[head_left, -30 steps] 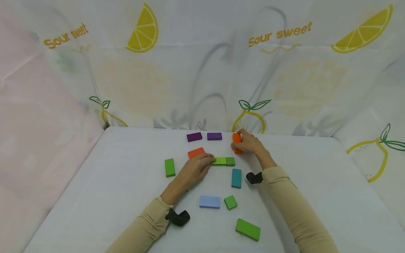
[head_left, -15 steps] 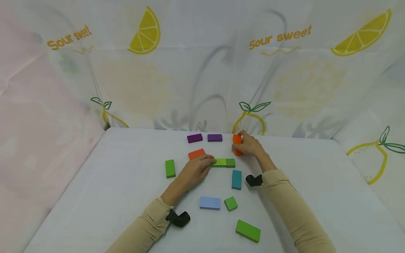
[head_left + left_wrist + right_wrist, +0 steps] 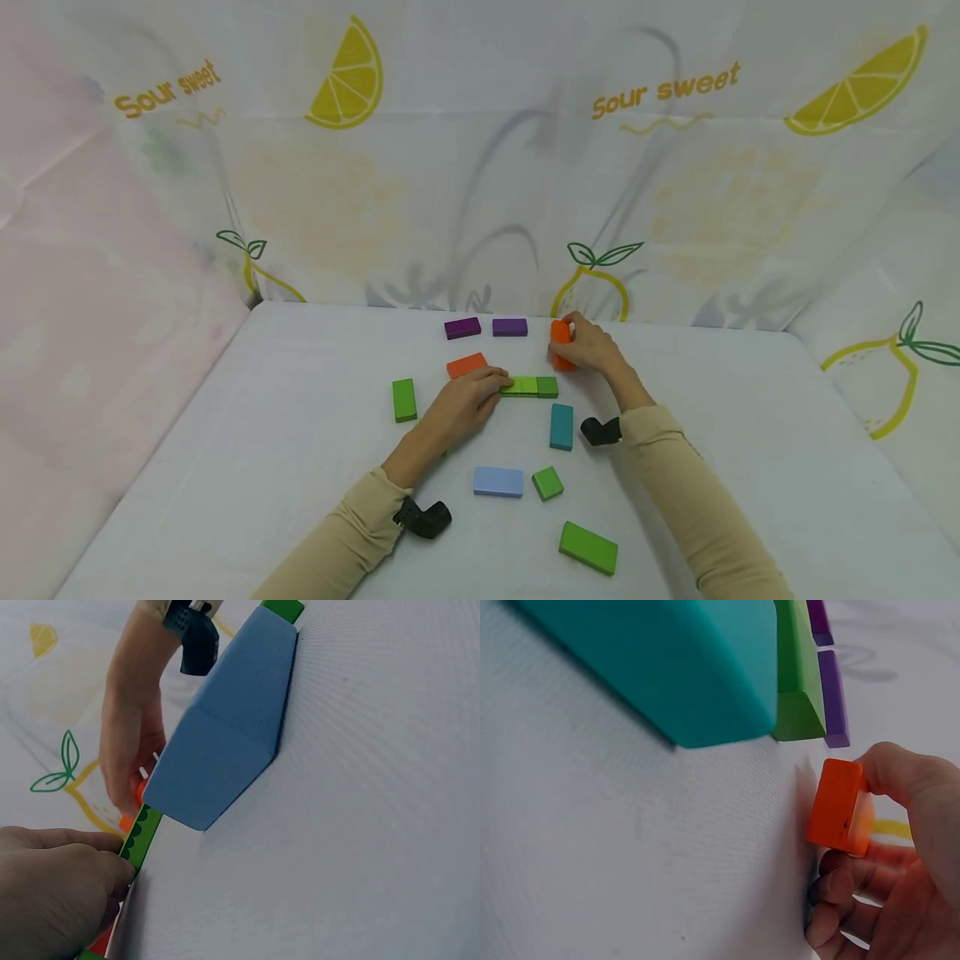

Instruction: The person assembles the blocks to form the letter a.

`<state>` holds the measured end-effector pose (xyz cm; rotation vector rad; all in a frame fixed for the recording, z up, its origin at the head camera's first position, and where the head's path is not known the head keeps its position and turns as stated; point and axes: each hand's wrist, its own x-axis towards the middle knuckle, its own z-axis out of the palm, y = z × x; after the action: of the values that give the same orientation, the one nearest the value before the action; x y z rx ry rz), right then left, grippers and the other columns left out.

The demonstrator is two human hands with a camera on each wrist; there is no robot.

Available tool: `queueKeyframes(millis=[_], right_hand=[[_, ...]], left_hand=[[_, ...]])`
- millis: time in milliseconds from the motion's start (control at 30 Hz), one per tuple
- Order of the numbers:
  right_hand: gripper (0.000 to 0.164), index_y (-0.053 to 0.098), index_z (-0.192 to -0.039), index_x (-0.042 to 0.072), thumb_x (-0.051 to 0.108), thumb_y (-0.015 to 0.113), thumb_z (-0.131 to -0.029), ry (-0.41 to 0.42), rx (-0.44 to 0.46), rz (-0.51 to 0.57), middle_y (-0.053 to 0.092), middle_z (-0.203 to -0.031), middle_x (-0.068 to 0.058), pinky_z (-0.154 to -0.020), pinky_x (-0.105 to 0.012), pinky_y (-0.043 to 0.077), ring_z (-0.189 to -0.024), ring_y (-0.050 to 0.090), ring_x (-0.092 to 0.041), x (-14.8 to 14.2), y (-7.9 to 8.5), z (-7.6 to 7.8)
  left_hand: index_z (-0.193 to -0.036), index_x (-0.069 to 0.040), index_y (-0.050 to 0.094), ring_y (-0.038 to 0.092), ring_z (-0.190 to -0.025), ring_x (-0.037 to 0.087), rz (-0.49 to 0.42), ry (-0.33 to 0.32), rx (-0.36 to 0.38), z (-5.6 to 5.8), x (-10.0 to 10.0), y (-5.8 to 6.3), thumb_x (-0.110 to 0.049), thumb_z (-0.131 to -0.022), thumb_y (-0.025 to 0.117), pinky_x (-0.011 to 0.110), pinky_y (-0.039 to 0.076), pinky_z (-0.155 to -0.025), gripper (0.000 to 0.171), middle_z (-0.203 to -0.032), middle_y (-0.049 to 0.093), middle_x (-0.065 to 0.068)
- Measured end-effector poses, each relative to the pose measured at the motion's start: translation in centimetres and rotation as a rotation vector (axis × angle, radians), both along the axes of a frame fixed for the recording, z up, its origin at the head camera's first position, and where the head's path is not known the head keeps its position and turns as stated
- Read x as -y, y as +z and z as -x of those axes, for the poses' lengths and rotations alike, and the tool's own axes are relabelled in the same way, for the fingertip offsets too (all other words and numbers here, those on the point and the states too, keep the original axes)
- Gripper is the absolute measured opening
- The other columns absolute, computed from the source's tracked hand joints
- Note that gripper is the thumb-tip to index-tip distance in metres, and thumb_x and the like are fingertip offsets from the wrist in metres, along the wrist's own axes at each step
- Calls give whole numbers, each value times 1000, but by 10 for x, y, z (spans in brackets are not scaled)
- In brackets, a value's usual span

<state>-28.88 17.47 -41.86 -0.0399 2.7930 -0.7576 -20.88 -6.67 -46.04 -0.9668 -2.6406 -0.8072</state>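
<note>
At the far right of the group of blocks, my right hand (image 3: pixel 595 343) holds an orange block (image 3: pixel 561 342) between thumb and fingers. In the right wrist view the orange block (image 3: pixel 836 802) stands with its narrow face toward the camera. My left hand (image 3: pixel 465 404) pinches the left end of a light green block (image 3: pixel 522 386) on the table. Against that block's right end sits a darker green block (image 3: pixel 547 387). In the left wrist view the thumb and a finger grip the green block (image 3: pixel 142 836). A red-orange block (image 3: pixel 467 365) lies just behind my left hand, partly covered.
Two purple blocks (image 3: pixel 510 327) lie near the back edge. A teal block (image 3: pixel 561 427), a pale blue block (image 3: pixel 498 482), a small green block (image 3: pixel 547 483) and a long green block (image 3: pixel 588 547) lie nearer. Another green block (image 3: pixel 403 400) is at left. White cloth (image 3: pixel 480 167) hangs behind.
</note>
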Motion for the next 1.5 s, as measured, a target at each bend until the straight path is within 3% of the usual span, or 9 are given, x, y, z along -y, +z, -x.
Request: queueKeyframes(millis=[1500], right_hand=[[64, 39, -133, 3, 43, 57, -87, 64, -2, 22, 58, -116, -20, -78, -37, 48, -91, 58, -29, 17, 6, -10]], left_hand=[[-114, -11, 68, 63, -108, 16, -12, -17, 8, -1, 0, 4, -7, -91, 61, 30, 52, -92, 25, -120, 65, 3]])
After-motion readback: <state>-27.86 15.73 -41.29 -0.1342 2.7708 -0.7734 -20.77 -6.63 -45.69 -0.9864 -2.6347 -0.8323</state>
